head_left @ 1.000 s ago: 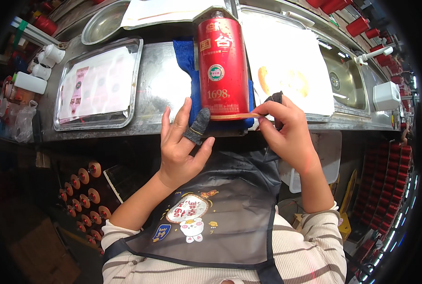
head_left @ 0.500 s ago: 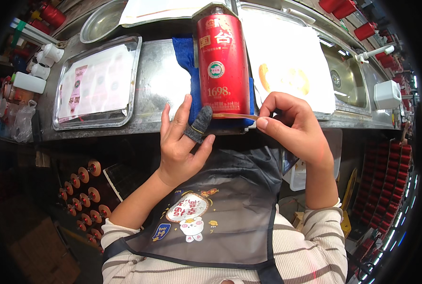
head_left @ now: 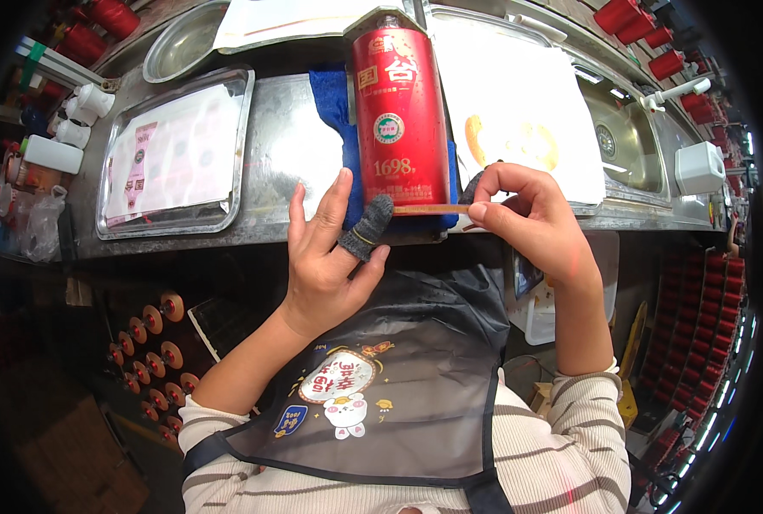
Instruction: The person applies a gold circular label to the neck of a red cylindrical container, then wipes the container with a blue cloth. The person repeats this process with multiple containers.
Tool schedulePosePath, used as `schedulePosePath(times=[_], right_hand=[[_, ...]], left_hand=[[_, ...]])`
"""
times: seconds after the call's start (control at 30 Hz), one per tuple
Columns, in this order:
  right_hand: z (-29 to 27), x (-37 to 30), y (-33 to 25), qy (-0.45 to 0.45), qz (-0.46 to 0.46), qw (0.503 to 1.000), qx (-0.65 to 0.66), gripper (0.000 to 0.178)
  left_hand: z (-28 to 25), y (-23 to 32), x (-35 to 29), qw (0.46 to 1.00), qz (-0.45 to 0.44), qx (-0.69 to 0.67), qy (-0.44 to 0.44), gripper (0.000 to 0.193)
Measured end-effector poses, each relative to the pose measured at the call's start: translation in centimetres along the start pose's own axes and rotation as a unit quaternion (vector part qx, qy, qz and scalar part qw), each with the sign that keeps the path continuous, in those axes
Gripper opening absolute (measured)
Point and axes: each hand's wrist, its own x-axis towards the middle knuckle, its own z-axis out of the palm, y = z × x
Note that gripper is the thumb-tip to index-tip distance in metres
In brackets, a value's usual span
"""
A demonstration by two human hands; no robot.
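Note:
A red bottle (head_left: 398, 120) with gold lettering and a round white-and-green emblem lies on its side on a blue cloth (head_left: 333, 103), its base toward me. Across the base runs a thin tan-gold strip (head_left: 433, 209). My right hand (head_left: 531, 218) pinches the strip's right end between thumb and forefinger. A dark grey cover shows on one of its fingers, partly hidden. My left hand (head_left: 330, 244) has its fingers spread. Its index finger wears a grey knitted finger cot (head_left: 368, 228), whose tip is at the strip's left end, beside the base.
At left a clear tray (head_left: 242, 154) bears printed sheets with pink labels. White paper (head_left: 518, 94) with an orange stain lies right of the bottle. A sink (head_left: 617, 128) and white jug (head_left: 701, 170) stand farther right. A metal bowl (head_left: 176, 47) sits at the back left.
The strip now shows more of its flat face across the base. My right hand has moved slightly right, and the left index finger has shifted slightly right along the base.

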Motion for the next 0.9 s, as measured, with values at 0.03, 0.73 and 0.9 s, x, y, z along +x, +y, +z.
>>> schedulePosePath(times=[0.03, 0.73, 0.9], right_hand=[[0.0, 0.0, 0.0, -0.003, -0.007, 1.0, 0.003, 0.014], [0.0, 1.5, 2.3, -0.005, -0.013, 1.0, -0.017, 0.011], [0.6, 1.9, 3.1, -0.016, 0.05, 0.998, 0.023, 0.012]], left_hand=[[0.0, 0.0, -0.1, 1.0, -0.004, 0.001, -0.001, 0.036], [-1.5, 2.0, 3.3, 0.991, 0.064, 0.113, -0.042, 0.054], [-1.4, 2.6, 4.3, 0.982, 0.107, 0.141, -0.069, 0.03]])
